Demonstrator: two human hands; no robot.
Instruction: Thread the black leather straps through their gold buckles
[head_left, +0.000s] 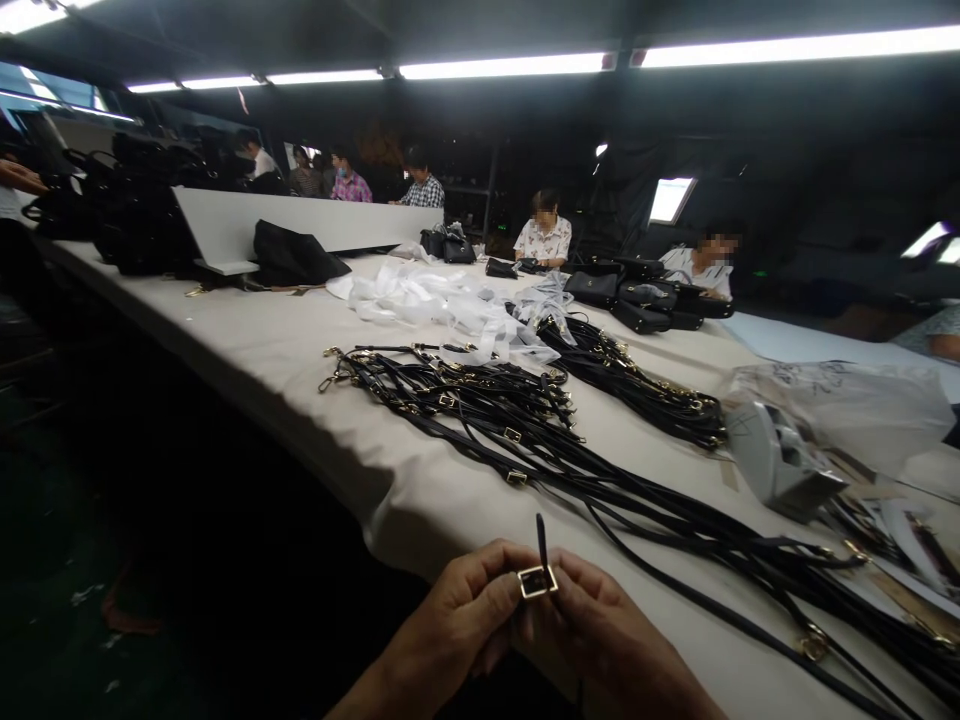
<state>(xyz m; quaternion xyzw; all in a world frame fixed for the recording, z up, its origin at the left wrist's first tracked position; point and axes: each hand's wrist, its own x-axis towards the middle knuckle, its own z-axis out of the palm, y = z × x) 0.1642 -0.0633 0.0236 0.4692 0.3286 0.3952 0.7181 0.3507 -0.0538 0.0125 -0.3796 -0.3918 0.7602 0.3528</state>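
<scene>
My left hand (pixel 472 605) pinches the left side of a small rectangular gold buckle (pixel 538 594) between thumb and fingers. From the right, my right hand (pixel 604 612) closes on the same buckle and a thin black strap (pixel 541 545), whose end sticks up through or beside the frame; which of the two I cannot tell. Both hands are just off the table's front edge. Beyond them lies a heap of black straps (pixel 480 400) with gold buckles and clasps, its long tails trailing to the lower right. The undersides of my fingers are hidden.
Crumpled white wrapping (pixel 442 300) lies behind the straps, near a second strap bundle (pixel 637 385). A grey tape dispenser (pixel 772 465) and a clear plastic bag (pixel 862 410) stand at right. Black bags (pixel 637 290) sit farther back, where several people work. A white panel (pixel 300 220) stands at left.
</scene>
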